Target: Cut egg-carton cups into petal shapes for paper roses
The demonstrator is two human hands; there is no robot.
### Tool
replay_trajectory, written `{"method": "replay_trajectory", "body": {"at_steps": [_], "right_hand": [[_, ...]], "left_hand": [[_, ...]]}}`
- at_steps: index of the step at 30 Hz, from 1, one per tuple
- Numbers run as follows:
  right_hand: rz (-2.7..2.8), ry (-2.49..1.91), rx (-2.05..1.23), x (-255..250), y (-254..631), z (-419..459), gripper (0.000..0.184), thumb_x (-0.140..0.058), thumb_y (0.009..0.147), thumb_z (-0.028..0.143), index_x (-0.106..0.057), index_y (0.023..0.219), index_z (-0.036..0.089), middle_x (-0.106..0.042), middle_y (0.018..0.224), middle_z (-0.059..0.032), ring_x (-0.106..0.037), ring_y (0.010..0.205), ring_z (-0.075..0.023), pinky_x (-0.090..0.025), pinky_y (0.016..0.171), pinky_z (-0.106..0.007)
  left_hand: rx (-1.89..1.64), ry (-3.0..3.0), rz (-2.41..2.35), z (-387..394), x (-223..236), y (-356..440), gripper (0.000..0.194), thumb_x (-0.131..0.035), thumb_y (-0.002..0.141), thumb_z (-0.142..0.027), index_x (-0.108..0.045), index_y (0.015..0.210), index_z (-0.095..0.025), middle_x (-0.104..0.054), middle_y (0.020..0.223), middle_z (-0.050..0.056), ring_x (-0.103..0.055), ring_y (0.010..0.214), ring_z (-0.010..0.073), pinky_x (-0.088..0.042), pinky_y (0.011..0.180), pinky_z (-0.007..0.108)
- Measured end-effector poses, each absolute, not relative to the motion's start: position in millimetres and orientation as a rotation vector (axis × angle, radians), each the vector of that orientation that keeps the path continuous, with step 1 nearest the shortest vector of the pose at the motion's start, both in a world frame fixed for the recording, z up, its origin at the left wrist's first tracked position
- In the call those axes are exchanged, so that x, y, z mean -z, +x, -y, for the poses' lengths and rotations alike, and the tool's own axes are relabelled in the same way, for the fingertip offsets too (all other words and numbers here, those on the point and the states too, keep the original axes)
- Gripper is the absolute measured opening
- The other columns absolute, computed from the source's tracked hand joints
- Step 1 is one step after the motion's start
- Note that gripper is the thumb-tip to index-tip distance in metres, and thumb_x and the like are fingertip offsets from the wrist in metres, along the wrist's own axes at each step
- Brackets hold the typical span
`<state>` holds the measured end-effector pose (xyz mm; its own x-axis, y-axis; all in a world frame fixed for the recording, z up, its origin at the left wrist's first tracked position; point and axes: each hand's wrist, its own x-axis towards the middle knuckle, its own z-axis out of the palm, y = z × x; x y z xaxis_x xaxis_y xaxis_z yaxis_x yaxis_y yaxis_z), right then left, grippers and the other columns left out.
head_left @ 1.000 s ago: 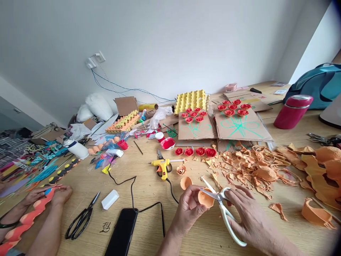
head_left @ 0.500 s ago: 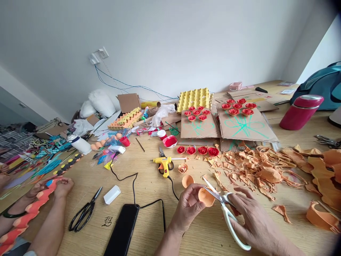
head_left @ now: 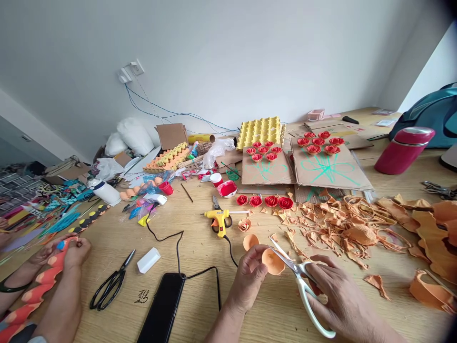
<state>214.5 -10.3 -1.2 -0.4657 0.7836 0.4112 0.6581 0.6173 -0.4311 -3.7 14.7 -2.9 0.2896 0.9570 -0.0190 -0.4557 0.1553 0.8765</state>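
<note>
Between the thumb and fingers of my left hand (head_left: 248,276) is an orange egg-carton cup (head_left: 274,263), its hollow facing me. My right hand (head_left: 337,290) grips white-handled scissors (head_left: 306,290), fingers through the handles. Their blades are parted, one of them across the cup's upper right rim. A second orange cup (head_left: 251,242) stands on the table just behind my left hand. Beyond it are a small orange carton rose (head_left: 244,224) and a yellow glue gun (head_left: 220,220) lying over dark-handled scissors. A row of red carton roses (head_left: 271,202) sits farther back.
Orange carton scraps (head_left: 342,233) heap to the right, near a pink bottle (head_left: 405,150). Red roses stand on cardboard sheets (head_left: 328,169) behind. To the left lie a phone (head_left: 162,309), black scissors (head_left: 112,283) and cords. At far left, another person's hands (head_left: 73,255) hold a painted carton strip (head_left: 43,281).
The cup in my left hand has turned and shifted slightly left against the scissors. The other person's hands and strip have moved a little left and down in view.
</note>
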Motion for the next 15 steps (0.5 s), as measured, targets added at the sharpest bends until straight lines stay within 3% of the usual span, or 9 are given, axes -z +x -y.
{"method": "replay_trajectory", "body": {"at_steps": [4,9,15], "right_hand": [[2.270,-1.132,-0.268,5,215,11,0.022,-0.054,0.092,0.024,-0.039,0.076,0.026,-0.056,0.064,0.0049,-0.059,0.061,-0.0175,-0.047,0.081,-0.041],[2.282,-1.166,-0.267,8,215,8,0.017,-0.054,0.092,0.024,-0.042,0.080,0.025,-0.054,0.065,0.0067,-0.054,0.056,-0.0142,-0.042,0.093,-0.046],[2.235,-1.216,-0.246,-4,212,7,0.012,-0.056,0.089,0.025,-0.045,0.084,0.024,-0.057,0.073,0.0027,-0.055,0.065,-0.0172,-0.041,0.089,-0.046]], "left_hand": [[-1.174,0.896,-0.734,-13,-1,-3,0.047,-0.079,0.072,-0.051,-0.068,0.110,-0.025,-0.063,0.102,0.004,-0.055,0.091,0.0200,-0.046,0.076,0.030],[-1.197,0.973,-0.762,-14,-1,-6,0.044,-0.078,0.075,-0.050,-0.068,0.108,-0.023,-0.064,0.099,0.005,-0.054,0.089,0.0183,-0.043,0.076,0.027],[-1.123,1.147,-0.682,-17,0,-7,0.041,-0.074,0.080,-0.047,-0.066,0.109,-0.019,-0.068,0.106,0.011,-0.059,0.106,0.0272,-0.043,0.091,0.036]]}}
